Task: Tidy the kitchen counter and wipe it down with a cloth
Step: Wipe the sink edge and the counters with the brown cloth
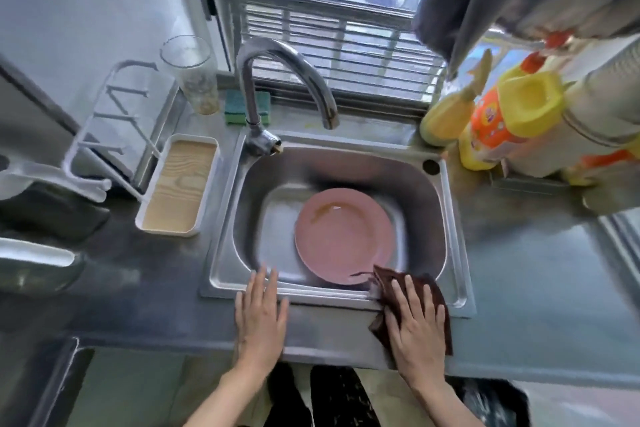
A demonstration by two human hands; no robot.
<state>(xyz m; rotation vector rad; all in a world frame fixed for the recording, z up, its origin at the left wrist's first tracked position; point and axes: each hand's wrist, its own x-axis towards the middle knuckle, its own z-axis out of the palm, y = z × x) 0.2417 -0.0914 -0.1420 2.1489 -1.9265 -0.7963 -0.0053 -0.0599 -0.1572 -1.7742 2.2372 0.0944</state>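
Note:
A dark brown cloth point(434, 291) lies over the front rim of the steel sink point(453, 218), on its right side. My right hand point(415, 322) presses flat on the cloth with straight fingers. My left hand point(261, 315) rests flat on the grey counter point(145, 295) at the sink's front edge, fingers straight, holding nothing. A pink plate point(343, 236) lies in the sink basin, just beyond the cloth.
A curved tap point(277, 80) rises behind the sink, with a green sponge point(239, 107) and a clear glass point(192, 76) beside it. A white tray point(180, 184) and white rack point(110, 128) stand at left. Yellow and orange bottles point(495, 121) crowd the right.

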